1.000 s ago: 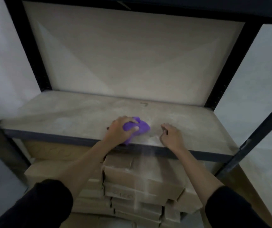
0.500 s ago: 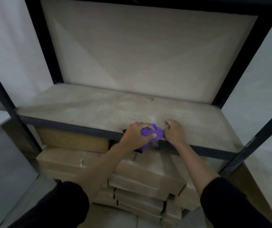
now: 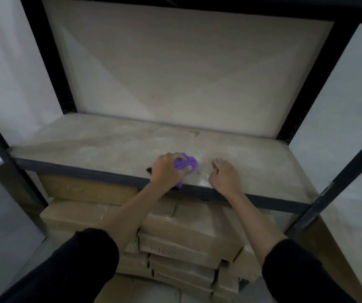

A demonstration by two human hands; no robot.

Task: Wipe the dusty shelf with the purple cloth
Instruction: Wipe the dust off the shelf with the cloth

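The dusty shelf (image 3: pixel 101 147) is a pale board in a black metal rack, streaked with white dust. My left hand (image 3: pixel 167 170) presses a bunched purple cloth (image 3: pixel 186 164) onto the board near its front edge, a little right of centre. Part of the cloth hangs over the black front rail. My right hand (image 3: pixel 225 176) rests beside it on the board, fingers loosely curled, holding nothing. A patch of white dust lies between the two hands.
Black uprights (image 3: pixel 51 55) frame the shelf on both sides, with a black front rail (image 3: pixel 84 171) along the edge. Stacked cardboard boxes (image 3: pixel 188 235) fill the space below the shelf. White walls stand on either side.
My left hand with the cloth has moved back from the front edge onto the board. My right hand has drawn away from the cloth to the right.
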